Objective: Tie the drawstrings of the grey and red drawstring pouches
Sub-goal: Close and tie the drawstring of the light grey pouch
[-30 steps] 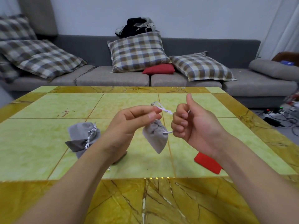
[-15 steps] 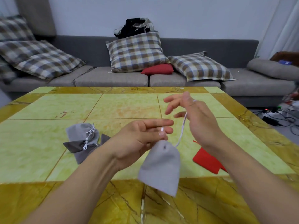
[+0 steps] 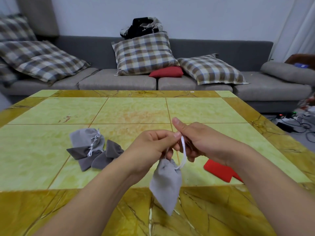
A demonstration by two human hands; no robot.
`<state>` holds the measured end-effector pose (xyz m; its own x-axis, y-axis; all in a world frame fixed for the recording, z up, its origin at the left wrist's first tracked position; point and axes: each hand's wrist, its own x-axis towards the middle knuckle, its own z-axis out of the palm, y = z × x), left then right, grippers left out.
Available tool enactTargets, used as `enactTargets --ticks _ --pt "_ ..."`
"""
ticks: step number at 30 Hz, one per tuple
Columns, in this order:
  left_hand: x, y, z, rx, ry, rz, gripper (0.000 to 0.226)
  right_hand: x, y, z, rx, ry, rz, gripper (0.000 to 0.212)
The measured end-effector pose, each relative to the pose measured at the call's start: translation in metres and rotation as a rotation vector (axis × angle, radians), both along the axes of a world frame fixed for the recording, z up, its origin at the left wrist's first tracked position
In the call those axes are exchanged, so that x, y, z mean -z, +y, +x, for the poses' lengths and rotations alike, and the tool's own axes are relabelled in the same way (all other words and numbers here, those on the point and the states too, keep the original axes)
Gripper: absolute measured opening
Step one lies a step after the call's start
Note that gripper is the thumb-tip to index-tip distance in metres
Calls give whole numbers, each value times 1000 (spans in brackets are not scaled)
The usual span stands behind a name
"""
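Note:
A light grey drawstring pouch (image 3: 166,183) hangs in the air above the table's near edge, its neck gathered. My left hand (image 3: 151,147) pinches its white drawstring (image 3: 183,150) just above the neck. My right hand (image 3: 199,140) is close against the left, fingers curled round the other part of the cord, thumb up. A loop of cord runs down from the hands to the pouch neck. A red pouch (image 3: 219,171) lies flat on the table, partly hidden under my right forearm.
Several grey pouches (image 3: 92,149) with white cords lie in a pile left of centre on the yellow-green tiled table (image 3: 136,111). Behind the table stands a grey sofa (image 3: 119,80) with checked cushions. Cables lie on the floor at right.
My right hand has come down and in from a raised, spread pose to meet the left hand on the cord. The pouch still hangs below them, slightly further right.

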<state>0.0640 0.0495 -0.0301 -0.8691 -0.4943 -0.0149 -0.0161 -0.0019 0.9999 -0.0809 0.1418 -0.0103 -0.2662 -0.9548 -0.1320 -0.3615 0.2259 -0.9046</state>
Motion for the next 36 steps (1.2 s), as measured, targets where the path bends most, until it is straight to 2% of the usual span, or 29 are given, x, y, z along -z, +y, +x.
enactTargets --ticks 5,10,14,19,21,23,28,36 --pt "0 -4 -1 -117 10 60 20 -1 1 -7 29 -99 -55 42" --pt "0 0 -4 -174 1 129 19 -3 0 -4 126 -300 -75 29" --pt "0 -1 -4 -197 6 201 13 -2 -2 1 205 -412 -35 25" --pt "1 1 -7 -144 2 416 31 4 -10 11 332 -578 -10 26" --pt "5 1 -7 -112 4 348 36 6 -10 10 363 -618 -14 24" --pt "8 2 -6 -116 8 255 28 5 -9 9 360 -640 -27 22" --pt "12 -1 -6 -223 -14 207 18 0 -5 7 279 -554 -22 22" --pt "8 -5 -5 -252 82 207 13 -5 4 1 57 -174 9 20"
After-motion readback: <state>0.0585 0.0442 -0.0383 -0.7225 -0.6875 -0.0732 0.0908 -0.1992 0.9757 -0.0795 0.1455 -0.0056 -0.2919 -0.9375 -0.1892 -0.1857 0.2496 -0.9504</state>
